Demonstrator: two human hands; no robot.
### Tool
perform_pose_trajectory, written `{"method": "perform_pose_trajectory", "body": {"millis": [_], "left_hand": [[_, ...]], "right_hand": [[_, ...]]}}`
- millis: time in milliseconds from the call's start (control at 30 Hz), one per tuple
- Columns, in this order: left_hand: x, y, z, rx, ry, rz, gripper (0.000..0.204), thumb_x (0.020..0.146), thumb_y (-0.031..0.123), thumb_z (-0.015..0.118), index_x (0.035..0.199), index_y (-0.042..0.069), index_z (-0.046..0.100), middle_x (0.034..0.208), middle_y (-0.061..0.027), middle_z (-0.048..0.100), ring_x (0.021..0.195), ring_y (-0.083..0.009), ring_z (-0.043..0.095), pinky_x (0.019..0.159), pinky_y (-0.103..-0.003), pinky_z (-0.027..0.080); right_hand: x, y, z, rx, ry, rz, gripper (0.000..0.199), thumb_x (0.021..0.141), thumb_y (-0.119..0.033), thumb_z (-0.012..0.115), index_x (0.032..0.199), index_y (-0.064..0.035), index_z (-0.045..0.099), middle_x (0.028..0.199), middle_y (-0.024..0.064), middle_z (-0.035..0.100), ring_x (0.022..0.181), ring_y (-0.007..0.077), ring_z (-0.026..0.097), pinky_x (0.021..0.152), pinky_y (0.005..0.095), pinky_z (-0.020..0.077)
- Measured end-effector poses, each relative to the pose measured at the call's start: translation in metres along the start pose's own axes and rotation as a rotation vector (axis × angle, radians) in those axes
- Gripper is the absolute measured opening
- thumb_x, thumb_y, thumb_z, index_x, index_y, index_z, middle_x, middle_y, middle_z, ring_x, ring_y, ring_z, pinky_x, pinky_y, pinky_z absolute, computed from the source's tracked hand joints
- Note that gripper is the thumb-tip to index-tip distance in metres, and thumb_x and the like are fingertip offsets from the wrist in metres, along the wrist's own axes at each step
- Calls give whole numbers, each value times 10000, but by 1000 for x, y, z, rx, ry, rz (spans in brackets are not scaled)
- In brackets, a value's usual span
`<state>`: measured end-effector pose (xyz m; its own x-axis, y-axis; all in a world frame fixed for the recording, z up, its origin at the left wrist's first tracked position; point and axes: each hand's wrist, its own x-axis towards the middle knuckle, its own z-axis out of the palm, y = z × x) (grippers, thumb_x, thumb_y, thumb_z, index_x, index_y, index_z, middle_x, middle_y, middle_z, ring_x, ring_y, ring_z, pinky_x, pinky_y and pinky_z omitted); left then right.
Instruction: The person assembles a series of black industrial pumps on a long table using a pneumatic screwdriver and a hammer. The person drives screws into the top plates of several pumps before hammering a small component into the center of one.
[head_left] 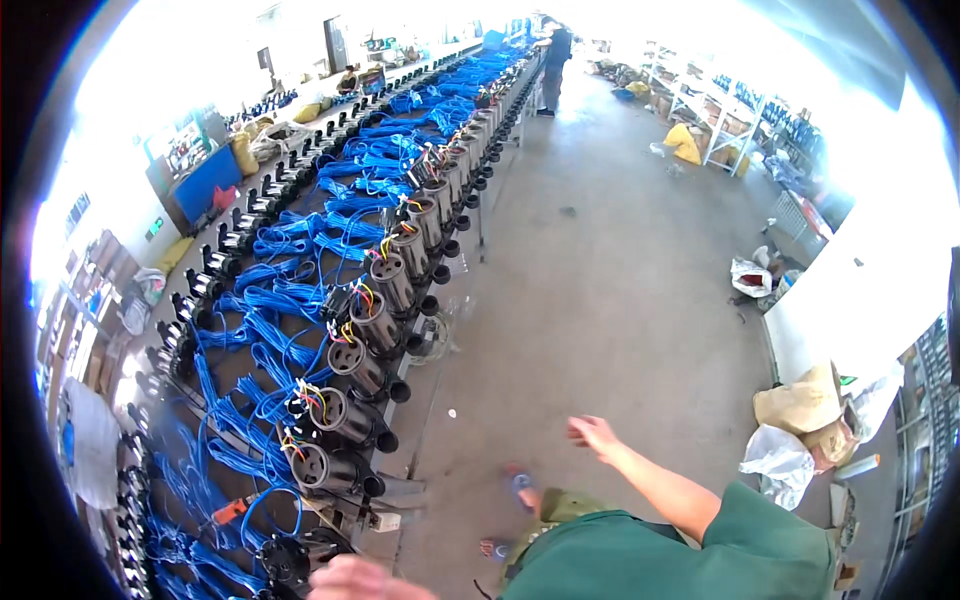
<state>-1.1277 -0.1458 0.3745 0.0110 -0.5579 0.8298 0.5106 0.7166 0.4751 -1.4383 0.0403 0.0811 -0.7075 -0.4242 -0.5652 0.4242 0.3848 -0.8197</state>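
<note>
My right hand point(592, 437) hangs over the floor beside the long table. Its fingers are loosely apart, with nothing visible in them. At the lower edge my left hand point(350, 580) is blurred and partly cut off. It is nearest to a black round part point(285, 558) at the table's near end. Dark cylindrical housings point(345, 415) lie in a row along the right table edge, with coloured wires coming out of their open ends. Blue cable bundles point(280, 340) cover the middle of the table. An orange-handled tool point(232, 511) rests among the near cables.
Black fittings point(220, 262) line the table's left side. Far down the aisle a person point(555, 65) stands at the table. Sacks point(800, 400) and a clear plastic bag point(780, 465) lie by the right wall. White shelving point(735, 125) stands farther back.
</note>
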Motion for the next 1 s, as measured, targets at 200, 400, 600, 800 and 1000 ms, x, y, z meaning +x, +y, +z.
{"method": "perform_pose_trajectory", "body": {"millis": [200,400,600,800,1000], "left_hand": [[17,-18,70,-150,92,74,404,994,397,517,1073,7,580,1037,-200,604,983,-332,559,876,-482,458],[35,-57,233,-339,10,159,394,983,412,541,1036,24,589,1003,-168,607,969,-310,551,859,-462,445],[34,-100,379,-586,-21,169,387,972,426,565,999,41,598,969,-137,610,954,-288,543,842,-442,433],[41,-125,460,-708,-56,169,383,961,440,589,962,58,607,935,-106,613,939,-267,535,824,-423,420],[58,-159,487,-765,-44,183,380,950,454,613,925,75,616,901,-74,616,924,-245,527,807,-403,408]], "right_hand": [[-4,346,-341,-1179,266,381,426,889,-408,618,924,-4,750,912,225,746,860,311,750,739,463,597],[1,280,-329,-228,469,761,204,872,-180,678,864,24,687,708,142,662,587,270,674,512,419,572],[145,164,-390,-385,477,302,317,858,-242,684,945,62,710,786,149,733,660,249,713,614,380,592],[257,87,-421,-287,554,44,397,863,-308,650,1101,-5,743,974,172,756,881,288,741,823,380,562],[270,97,-414,-302,504,221,416,840,-358,657,1052,-16,764,924,175,772,836,282,764,830,382,584]]}}
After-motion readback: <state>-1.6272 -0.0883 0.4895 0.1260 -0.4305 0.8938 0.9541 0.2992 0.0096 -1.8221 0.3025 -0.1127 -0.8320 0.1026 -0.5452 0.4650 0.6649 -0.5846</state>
